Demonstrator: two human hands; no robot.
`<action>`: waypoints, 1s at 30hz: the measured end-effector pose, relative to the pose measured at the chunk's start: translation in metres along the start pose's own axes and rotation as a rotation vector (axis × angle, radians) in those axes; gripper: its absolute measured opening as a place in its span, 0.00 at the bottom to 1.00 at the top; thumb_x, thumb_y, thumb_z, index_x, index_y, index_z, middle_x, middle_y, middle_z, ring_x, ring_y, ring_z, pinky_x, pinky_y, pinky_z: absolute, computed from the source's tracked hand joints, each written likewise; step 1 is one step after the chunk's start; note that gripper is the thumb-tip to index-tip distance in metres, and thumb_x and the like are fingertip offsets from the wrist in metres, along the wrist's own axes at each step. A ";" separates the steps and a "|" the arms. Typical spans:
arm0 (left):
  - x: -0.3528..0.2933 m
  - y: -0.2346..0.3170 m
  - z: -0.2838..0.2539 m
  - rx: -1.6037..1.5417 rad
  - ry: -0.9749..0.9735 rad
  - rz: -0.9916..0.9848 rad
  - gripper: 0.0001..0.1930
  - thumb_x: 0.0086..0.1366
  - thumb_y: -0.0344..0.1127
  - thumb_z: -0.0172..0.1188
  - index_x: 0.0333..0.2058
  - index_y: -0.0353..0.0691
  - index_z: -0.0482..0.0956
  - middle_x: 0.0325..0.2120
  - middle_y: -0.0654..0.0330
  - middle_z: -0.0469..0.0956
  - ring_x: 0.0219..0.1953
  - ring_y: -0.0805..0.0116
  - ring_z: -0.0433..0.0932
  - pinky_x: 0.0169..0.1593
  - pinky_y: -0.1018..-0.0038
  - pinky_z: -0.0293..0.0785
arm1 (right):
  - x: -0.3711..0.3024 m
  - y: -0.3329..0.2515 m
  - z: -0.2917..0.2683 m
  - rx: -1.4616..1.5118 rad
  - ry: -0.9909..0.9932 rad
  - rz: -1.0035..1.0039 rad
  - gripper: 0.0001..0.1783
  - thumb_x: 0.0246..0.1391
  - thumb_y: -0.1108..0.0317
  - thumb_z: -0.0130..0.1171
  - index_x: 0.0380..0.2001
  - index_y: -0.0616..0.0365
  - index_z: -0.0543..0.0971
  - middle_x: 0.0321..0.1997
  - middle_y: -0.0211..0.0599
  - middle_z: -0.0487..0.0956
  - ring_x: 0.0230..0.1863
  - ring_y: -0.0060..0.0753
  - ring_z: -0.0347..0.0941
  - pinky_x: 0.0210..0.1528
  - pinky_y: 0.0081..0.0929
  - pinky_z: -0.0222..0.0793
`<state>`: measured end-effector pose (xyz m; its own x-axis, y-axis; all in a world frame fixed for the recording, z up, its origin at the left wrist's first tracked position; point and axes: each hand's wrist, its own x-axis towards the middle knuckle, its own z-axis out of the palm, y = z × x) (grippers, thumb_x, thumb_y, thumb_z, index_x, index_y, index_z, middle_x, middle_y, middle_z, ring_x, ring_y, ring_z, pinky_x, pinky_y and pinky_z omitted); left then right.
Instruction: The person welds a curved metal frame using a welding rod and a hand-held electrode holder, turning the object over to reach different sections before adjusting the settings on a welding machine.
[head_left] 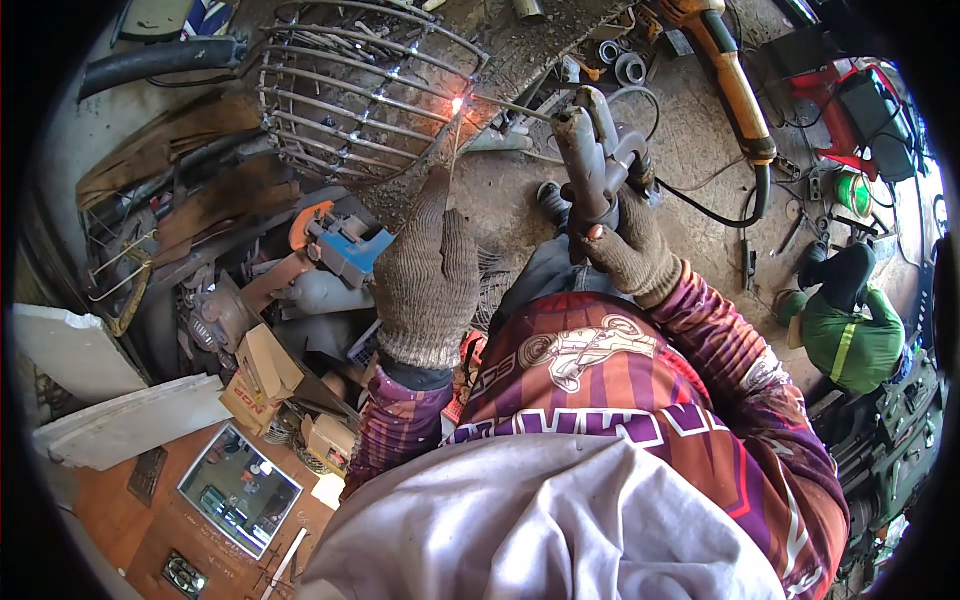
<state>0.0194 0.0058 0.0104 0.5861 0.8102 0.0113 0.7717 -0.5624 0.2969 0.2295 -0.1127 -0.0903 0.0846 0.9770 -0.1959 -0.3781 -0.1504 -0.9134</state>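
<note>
A round-barred metal grate lies at the far left of centre, with rows of curved rods crossed by other bars. An orange-white glow burns on its right edge. In a knitted brown work glove, my left hand pinches a thin metal rod whose tip is at the glow. My right hand, gloved alike, grips a bulky grey electrode holder. From that holder a welding electrode reaches left toward the same glowing spot.
A yellow-and-black angle grinder lies on the floor at the far right. Metal scraps and a blue-and-orange cut-off machine crowd the left. A person in green crouches at right, near a red-and-black machine. Cables cross the floor.
</note>
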 end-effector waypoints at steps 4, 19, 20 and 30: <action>0.003 0.006 0.000 -0.025 -0.093 -0.049 0.23 0.59 0.24 0.62 0.54 0.31 0.72 0.57 0.48 0.73 0.51 0.51 0.78 0.47 0.65 0.79 | 0.000 0.003 -0.003 0.024 -0.022 0.041 0.31 0.57 0.52 0.61 0.56 0.63 0.69 0.39 0.32 0.76 0.36 0.23 0.73 0.42 0.25 0.70; -0.013 -0.004 -0.038 -0.489 0.139 -0.264 0.18 0.66 0.28 0.58 0.54 0.35 0.76 0.39 0.46 0.83 0.38 0.52 0.85 0.42 0.67 0.80 | -0.007 -0.019 0.002 -0.114 0.014 0.004 0.36 0.55 0.52 0.62 0.59 0.66 0.67 0.47 0.40 0.75 0.46 0.30 0.72 0.53 0.30 0.68; 0.001 -0.002 -0.053 -0.454 0.223 -0.153 0.17 0.66 0.29 0.58 0.53 0.35 0.77 0.39 0.46 0.83 0.37 0.54 0.85 0.40 0.68 0.80 | -0.008 -0.021 0.004 -0.072 0.015 0.001 0.36 0.55 0.51 0.62 0.59 0.66 0.67 0.47 0.40 0.75 0.46 0.31 0.72 0.52 0.30 0.68; 0.203 0.025 -0.155 0.226 0.055 0.217 0.17 0.67 0.43 0.53 0.48 0.44 0.82 0.47 0.49 0.81 0.51 0.45 0.79 0.54 0.54 0.74 | -0.020 -0.055 0.024 0.053 0.195 -0.163 0.42 0.55 0.43 0.64 0.58 0.67 0.66 0.34 0.34 0.75 0.31 0.26 0.73 0.32 0.23 0.71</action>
<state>0.1193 0.1822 0.1677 0.7334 0.6717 0.1048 0.6692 -0.7405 0.0625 0.2260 -0.1207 -0.0277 0.3227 0.9392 -0.1172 -0.3924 0.0201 -0.9196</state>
